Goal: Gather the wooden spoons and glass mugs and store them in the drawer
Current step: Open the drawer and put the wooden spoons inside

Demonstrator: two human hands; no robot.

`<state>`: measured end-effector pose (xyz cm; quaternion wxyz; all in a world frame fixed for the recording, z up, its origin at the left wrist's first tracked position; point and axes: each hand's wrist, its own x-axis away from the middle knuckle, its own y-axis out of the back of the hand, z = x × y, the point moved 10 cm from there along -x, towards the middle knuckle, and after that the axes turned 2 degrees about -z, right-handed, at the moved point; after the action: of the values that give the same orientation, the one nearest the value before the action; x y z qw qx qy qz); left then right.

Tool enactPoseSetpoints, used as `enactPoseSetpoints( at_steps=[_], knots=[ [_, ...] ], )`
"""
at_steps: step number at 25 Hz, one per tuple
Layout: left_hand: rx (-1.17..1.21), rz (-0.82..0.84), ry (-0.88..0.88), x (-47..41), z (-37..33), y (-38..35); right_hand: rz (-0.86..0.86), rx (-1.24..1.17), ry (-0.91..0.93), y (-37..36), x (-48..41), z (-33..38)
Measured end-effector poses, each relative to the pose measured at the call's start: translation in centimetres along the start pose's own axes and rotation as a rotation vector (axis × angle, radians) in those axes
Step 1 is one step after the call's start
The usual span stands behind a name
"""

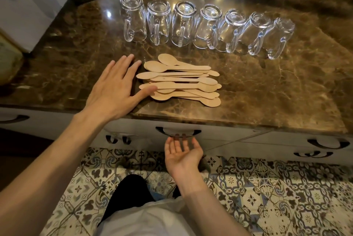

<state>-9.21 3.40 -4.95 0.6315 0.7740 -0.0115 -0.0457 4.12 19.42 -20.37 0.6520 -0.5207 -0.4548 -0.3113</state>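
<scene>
**A:** Where are the spoons?

**B:** The heap of pale, flat wooden spoons [179,81] lies on the glossy brown marble countertop [267,92]. Their bowls point both ways and their handles cross one another.

**A:** And the mugs?

**B:** Seven clear glass mugs [206,27] stand upside down in a row behind the heap, and the row runs on past the heap's right end. Their handles face the person. The mugs stand close together, and those at the right end overlap in this view.

**A:** What is the left hand doing?

**B:** The left hand [114,87] lies flat just left of the heap, with straight, spread fingers gripping nothing. Its thumb reaches the nearest spoon ends.

**A:** And the right?

**B:** The right hand [182,154] is in front of the heap and below it, palm up. Its fingertips are at the dark curved metal handle [178,132] of the white drawer [219,136]. The fingers are blurred, so I cannot tell whether they hook round the handle or only touch it.

**A:** Is that drawer open?

**B:** It looks closed. Its front sits under the counter edge, directly in front of the heap, and a blue-and-white patterned tile floor [286,188] lies below.
</scene>
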Motion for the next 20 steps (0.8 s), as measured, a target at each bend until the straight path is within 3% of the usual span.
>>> enactPoseSetpoints(
  at_steps=[5, 12, 20],
  knots=[
    [-0.097, 0.012, 0.022, 0.6, 1.2, 0.3, 0.040, 0.049, 0.023, -1.7, -0.8, -0.4],
    [-0.071, 0.046, -0.004, 0.7, -0.1, -2.1, -0.032, -0.099, 0.145, -0.6, -1.0, 0.8],
    [-0.073, 0.054, -0.013, 1.1, 1.1, -1.4, -0.039, -0.055, 0.103, -1.0, -0.3, -0.9]
  ],
)
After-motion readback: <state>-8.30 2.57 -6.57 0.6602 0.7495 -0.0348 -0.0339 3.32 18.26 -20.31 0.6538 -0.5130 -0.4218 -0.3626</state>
